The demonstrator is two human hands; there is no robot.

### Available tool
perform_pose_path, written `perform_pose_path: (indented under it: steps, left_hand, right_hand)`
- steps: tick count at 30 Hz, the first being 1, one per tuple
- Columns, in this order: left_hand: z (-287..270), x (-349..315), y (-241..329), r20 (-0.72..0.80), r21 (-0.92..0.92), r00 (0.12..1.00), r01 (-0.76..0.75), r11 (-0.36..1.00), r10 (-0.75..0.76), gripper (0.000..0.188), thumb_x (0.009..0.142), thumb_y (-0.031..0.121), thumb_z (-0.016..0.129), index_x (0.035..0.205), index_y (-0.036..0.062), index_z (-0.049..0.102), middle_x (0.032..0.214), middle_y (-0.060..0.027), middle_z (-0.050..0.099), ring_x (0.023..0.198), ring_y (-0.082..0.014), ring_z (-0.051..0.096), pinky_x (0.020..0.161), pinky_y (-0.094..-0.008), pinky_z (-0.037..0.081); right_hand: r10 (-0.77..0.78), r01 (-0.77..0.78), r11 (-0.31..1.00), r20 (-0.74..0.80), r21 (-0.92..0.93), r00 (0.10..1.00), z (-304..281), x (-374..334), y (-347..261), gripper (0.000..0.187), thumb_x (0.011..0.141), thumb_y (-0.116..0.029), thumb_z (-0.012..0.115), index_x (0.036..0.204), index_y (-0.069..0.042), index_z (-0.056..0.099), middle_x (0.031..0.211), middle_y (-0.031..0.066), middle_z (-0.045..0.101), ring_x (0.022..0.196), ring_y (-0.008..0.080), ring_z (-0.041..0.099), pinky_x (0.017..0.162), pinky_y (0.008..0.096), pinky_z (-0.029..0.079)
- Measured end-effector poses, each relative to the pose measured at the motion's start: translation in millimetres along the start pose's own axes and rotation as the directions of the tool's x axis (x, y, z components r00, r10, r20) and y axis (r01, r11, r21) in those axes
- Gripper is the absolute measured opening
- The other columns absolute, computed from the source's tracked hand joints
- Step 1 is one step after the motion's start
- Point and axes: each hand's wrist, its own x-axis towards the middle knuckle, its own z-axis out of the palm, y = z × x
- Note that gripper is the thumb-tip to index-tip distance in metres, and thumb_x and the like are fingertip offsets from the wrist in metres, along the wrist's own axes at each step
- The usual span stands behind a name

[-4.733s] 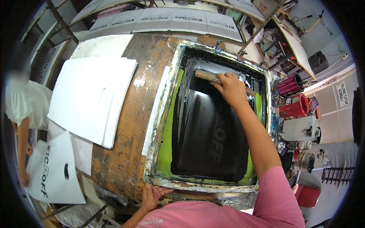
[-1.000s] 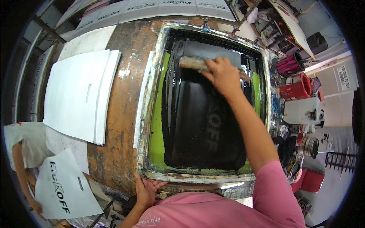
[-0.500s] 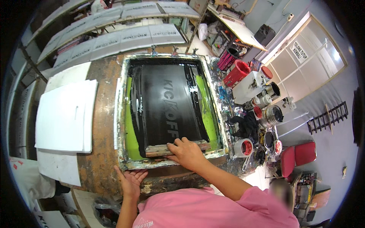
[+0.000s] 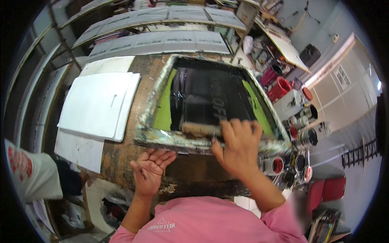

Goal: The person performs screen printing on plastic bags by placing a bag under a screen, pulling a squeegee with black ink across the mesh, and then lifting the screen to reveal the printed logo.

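A screen-printing frame [image 4: 148,117], worn and paint-spattered, has its near edge raised off the table. Black ink covers most of its green-edged mesh [image 4: 198,93], where pale lettering shows faintly. Along the inside of the near edge lies a wooden squeegee [image 4: 198,129]. My right hand [image 4: 239,150] is closed over that near edge; its fingers reach inside beside the squeegee's right part, its thumb lies on the outer side. Palm up, my left hand [image 4: 150,170] is open just below the near edge, fingers stretched toward it. Whether its fingertips touch the frame I cannot tell.
White sheets [image 4: 95,105] lie stacked on the left of the stained table [image 4: 115,156]. Paint cans and tubs [image 4: 279,90] crowd the right side. Racks of printed sheets [image 4: 158,40] stand behind. Another person's dark-clothed leg [image 4: 71,178] shows at the lower left.
The frame's near edge has come up off the table, with my right hand on it. My left hand has moved below the edge, palm up. The whole view has shifted.
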Motion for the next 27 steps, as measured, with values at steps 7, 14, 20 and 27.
perform_pose_path:
  steps: [7,14,20,27]
  left_hand:
    - [-4.5,45.4,-26.7,-0.155,0.893,0.984,0.102,-0.439,-0.088,0.102,0.098,0.077,0.053,0.169,0.0066,0.031,0.175,-0.0316,0.017,0.164,-0.0490,0.009,0.126,-0.0728,-0.001]
    - [-25.2,33.6,-64.2,-0.326,0.716,0.928,0.117,-0.688,-0.182,0.120,0.092,0.093,0.034,0.168,0.0005,0.030,0.177,-0.0252,0.017,0.166,-0.0424,0.001,0.120,-0.0769,-0.016]
    - [11.7,76.0,-47.1,-0.165,0.926,0.982,0.121,-0.357,-0.093,0.097,0.097,0.066,0.066,0.157,-0.0069,0.045,0.160,-0.0247,0.052,0.159,-0.0403,0.034,0.125,-0.0747,-0.005]
    - [31.3,127.4,-32.4,-0.057,0.997,0.913,0.032,0.069,0.404,0.048,0.091,0.001,0.078,0.138,-0.0031,0.069,0.124,-0.0196,0.077,0.085,-0.0208,0.071,0.071,-0.0315,0.057]
  right_hand:
    - [-0.063,0.065,0.998,-0.154,0.007,0.986,-48.7,96.9,35.6,0.026,0.090,-0.031,0.068,0.096,-0.006,0.064,0.087,0.0124,0.060,0.090,0.0355,0.061,0.086,0.0473,0.041]
    - [0.036,-0.013,0.985,-0.132,0.175,0.991,-69.1,153.1,57.2,0.036,0.102,-0.034,0.056,0.104,-0.001,0.071,0.081,0.0198,0.065,0.074,0.0340,0.065,0.074,0.0409,0.049]
    - [-0.204,0.198,0.979,-0.235,-0.048,0.950,-77.8,186.8,83.4,0.044,0.105,-0.038,0.055,0.123,-0.001,0.073,0.101,0.0208,0.075,0.090,0.0303,0.071,0.087,0.0325,0.053]
    - [0.017,0.015,0.969,-0.127,0.247,0.992,-80.4,188.9,78.5,0.054,0.105,-0.040,0.058,0.120,0.010,0.070,0.099,0.0190,0.074,0.092,0.0226,0.071,0.088,0.0317,0.053]
